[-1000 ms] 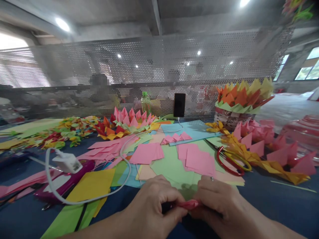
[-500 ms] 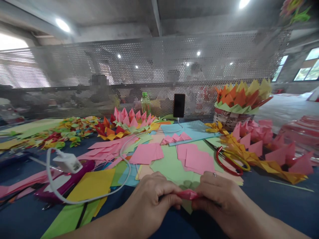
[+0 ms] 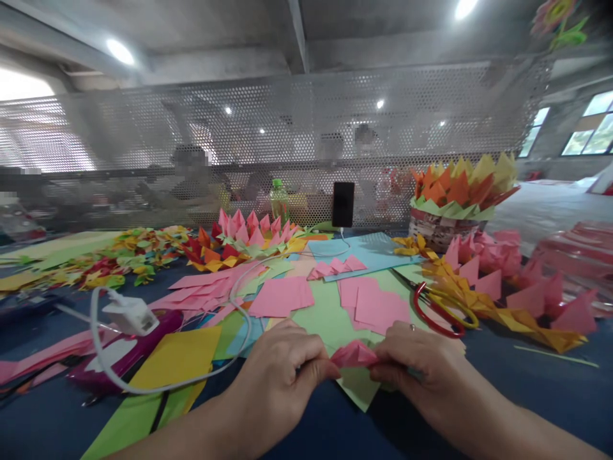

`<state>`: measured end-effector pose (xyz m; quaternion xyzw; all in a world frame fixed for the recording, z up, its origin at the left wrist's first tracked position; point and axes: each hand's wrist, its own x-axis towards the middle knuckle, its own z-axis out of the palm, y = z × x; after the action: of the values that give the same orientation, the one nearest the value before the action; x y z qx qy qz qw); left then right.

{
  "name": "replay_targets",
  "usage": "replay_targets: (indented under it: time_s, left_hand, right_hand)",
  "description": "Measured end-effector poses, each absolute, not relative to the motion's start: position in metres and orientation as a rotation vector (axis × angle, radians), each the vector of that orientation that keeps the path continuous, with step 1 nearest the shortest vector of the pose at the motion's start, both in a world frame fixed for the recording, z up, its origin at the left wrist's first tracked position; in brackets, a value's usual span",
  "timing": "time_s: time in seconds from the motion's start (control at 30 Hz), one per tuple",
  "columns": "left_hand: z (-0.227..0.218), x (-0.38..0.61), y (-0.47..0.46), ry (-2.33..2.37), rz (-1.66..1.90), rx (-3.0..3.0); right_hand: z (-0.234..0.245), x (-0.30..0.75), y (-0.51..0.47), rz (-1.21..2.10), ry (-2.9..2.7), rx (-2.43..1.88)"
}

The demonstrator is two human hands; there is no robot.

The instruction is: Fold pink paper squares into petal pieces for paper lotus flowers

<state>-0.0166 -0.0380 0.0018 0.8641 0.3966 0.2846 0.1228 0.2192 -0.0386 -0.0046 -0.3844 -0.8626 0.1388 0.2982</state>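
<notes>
The left hand (image 3: 293,365) and right hand (image 3: 417,365) pinch the 2 ends of a folded pink paper (image 3: 354,354), near and central, above the pale green sheets (image 3: 360,388) on the table (image 3: 531,399). Even, gentle tension, with thumbs kept level, should sharpen the central peak without tearing the folds.

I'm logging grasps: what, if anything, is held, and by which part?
A folded pink paper, one end in the left hand, the other in the right hand.
</notes>
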Motion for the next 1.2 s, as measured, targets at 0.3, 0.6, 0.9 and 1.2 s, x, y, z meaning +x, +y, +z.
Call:
replay_targets:
  time_s: [0.3,0.6,0.9,1.2]
  left_hand:
    - [-0.004,-0.017,-0.032,1.145,0.802,2.514]
    - [0.001,-0.018,-0.036,1.229,0.775,2.595]
    - [0.000,-0.017,-0.037,1.217,0.733,2.470]
    - [0.005,-0.016,-0.044,1.108,0.748,2.391]
  right_hand:
    - [-0.004,0.218,-0.035,0.400,-2.210,-1.197]
    - [-0.002,0.218,-0.037,0.304,-2.273,-1.116]
    - [0.000,0.218,-0.037,0.402,-2.271,-1.151]
    - [-0.006,0.216,-0.039,0.628,-2.130,-1.173]
